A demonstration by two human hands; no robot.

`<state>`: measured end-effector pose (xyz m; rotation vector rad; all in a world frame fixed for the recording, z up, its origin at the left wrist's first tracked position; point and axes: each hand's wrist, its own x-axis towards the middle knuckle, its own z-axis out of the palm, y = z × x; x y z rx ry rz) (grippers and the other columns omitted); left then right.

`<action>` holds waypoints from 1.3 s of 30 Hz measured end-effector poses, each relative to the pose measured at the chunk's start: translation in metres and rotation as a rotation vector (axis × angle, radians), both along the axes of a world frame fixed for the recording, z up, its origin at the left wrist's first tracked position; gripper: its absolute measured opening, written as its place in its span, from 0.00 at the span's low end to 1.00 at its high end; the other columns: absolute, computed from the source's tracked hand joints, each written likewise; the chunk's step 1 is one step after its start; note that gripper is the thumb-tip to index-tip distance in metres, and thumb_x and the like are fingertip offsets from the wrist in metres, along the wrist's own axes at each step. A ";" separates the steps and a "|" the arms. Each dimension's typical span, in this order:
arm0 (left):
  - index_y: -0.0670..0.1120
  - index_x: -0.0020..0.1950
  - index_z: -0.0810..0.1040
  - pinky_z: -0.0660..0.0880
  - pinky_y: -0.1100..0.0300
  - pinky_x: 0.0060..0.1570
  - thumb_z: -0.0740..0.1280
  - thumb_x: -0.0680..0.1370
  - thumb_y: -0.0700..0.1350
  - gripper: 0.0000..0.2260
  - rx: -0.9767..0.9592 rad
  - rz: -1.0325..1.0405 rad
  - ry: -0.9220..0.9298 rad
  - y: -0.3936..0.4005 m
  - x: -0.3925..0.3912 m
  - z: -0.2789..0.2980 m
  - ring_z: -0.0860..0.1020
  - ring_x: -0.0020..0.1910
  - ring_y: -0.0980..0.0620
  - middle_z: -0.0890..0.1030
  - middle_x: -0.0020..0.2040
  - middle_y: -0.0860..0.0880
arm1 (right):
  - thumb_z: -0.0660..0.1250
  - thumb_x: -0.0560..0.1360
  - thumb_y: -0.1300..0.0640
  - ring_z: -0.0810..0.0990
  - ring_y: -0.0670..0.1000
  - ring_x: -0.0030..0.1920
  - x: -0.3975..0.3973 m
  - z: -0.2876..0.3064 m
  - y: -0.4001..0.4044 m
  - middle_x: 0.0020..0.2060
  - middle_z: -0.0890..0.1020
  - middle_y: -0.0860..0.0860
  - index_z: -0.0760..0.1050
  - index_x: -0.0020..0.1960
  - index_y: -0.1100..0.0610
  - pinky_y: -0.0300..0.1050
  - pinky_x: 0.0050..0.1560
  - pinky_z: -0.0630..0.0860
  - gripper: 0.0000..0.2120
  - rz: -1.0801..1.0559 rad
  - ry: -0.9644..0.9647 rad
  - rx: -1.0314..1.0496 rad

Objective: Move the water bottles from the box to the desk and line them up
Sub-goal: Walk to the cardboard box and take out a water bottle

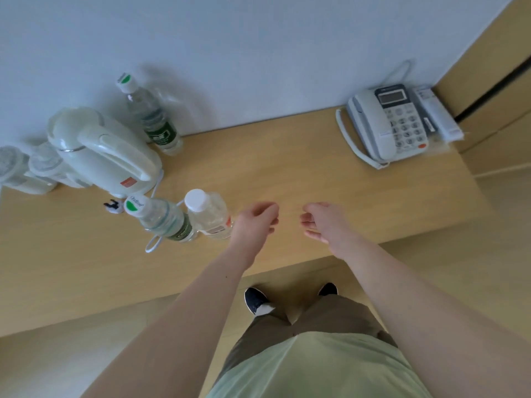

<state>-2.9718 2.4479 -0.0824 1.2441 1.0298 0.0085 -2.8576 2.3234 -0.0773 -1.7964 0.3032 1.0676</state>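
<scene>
Three water bottles stand upright on the wooden desk [301, 168]. One with a green label [152, 116] is at the back by the wall. A second green-label bottle [163, 218] and a white-capped bottle with a red-and-white label [211, 214] stand side by side nearer the front. My left hand [254, 222] hovers just right of the white-capped bottle, fingers loosely curled and holding nothing. My right hand [323, 222] is beside it over bare desk, fingers apart and empty. No box is in view.
A white electric kettle [100, 150] with its cord stands at the left, with white cups [26, 170] beside it. A desk telephone [393, 124] and a remote [436, 113] sit at the back right. My feet show below the desk's front edge.
</scene>
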 end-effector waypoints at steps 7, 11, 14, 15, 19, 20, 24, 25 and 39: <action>0.57 0.50 0.81 0.82 0.50 0.56 0.67 0.80 0.51 0.03 0.196 -0.098 -0.050 -0.032 0.045 0.017 0.84 0.51 0.49 0.85 0.46 0.52 | 0.64 0.80 0.58 0.83 0.51 0.44 0.032 0.009 -0.056 0.43 0.83 0.54 0.78 0.49 0.56 0.50 0.55 0.81 0.05 -0.167 -0.004 0.027; 0.54 0.52 0.82 0.82 0.54 0.55 0.67 0.81 0.49 0.04 0.191 -0.181 -0.046 -0.067 0.073 0.020 0.85 0.49 0.54 0.86 0.47 0.52 | 0.64 0.81 0.59 0.84 0.51 0.45 0.049 0.015 -0.099 0.44 0.83 0.54 0.79 0.52 0.58 0.49 0.54 0.82 0.06 -0.259 0.007 0.036; 0.53 0.53 0.82 0.82 0.54 0.53 0.67 0.80 0.50 0.05 0.201 -0.254 -0.037 -0.097 0.096 0.019 0.85 0.46 0.56 0.86 0.46 0.52 | 0.63 0.81 0.60 0.83 0.51 0.46 0.061 0.020 -0.136 0.45 0.83 0.55 0.78 0.50 0.58 0.50 0.57 0.81 0.06 -0.316 -0.002 0.053; 0.53 0.53 0.82 0.82 0.54 0.53 0.68 0.80 0.50 0.05 0.206 -0.276 -0.033 -0.107 0.104 0.018 0.85 0.46 0.57 0.86 0.46 0.53 | 0.63 0.81 0.60 0.83 0.51 0.47 0.065 0.021 -0.148 0.45 0.82 0.55 0.78 0.49 0.58 0.50 0.58 0.81 0.06 -0.332 -0.003 0.054; 0.53 0.53 0.82 0.82 0.54 0.53 0.68 0.80 0.51 0.05 0.200 -0.362 -0.036 -0.151 0.132 0.015 0.85 0.47 0.56 0.86 0.46 0.52 | 0.63 0.81 0.59 0.83 0.51 0.48 0.082 0.021 -0.202 0.45 0.82 0.54 0.78 0.48 0.58 0.50 0.59 0.81 0.06 -0.395 -0.023 0.063; 0.53 0.53 0.82 0.82 0.54 0.54 0.68 0.80 0.51 0.05 0.202 -0.386 -0.037 -0.163 0.139 0.014 0.85 0.48 0.55 0.86 0.46 0.52 | 0.63 0.81 0.59 0.83 0.51 0.48 0.085 0.020 -0.215 0.45 0.82 0.54 0.78 0.48 0.58 0.50 0.59 0.81 0.06 -0.408 -0.032 0.068; 0.53 0.53 0.82 0.81 0.55 0.52 0.68 0.79 0.52 0.06 0.213 -0.457 -0.056 -0.209 0.167 0.008 0.85 0.48 0.55 0.86 0.46 0.53 | 0.63 0.80 0.59 0.83 0.50 0.45 0.098 0.013 -0.265 0.44 0.82 0.53 0.77 0.47 0.56 0.50 0.58 0.81 0.05 -0.474 -0.050 0.092; 0.53 0.54 0.82 0.81 0.55 0.52 0.68 0.79 0.52 0.06 0.210 -0.479 -0.062 -0.219 0.173 0.007 0.85 0.48 0.55 0.86 0.46 0.53 | 0.63 0.79 0.59 0.83 0.50 0.44 0.101 0.011 -0.277 0.44 0.83 0.53 0.77 0.47 0.56 0.49 0.56 0.82 0.04 -0.499 -0.050 0.099; 0.51 0.54 0.82 0.82 0.56 0.52 0.67 0.82 0.51 0.07 0.202 -0.874 -0.110 -0.347 0.266 0.010 0.85 0.47 0.56 0.85 0.47 0.51 | 0.65 0.77 0.55 0.84 0.50 0.43 0.129 -0.002 -0.406 0.38 0.84 0.50 0.79 0.52 0.54 0.50 0.53 0.82 0.06 -0.825 -0.079 0.116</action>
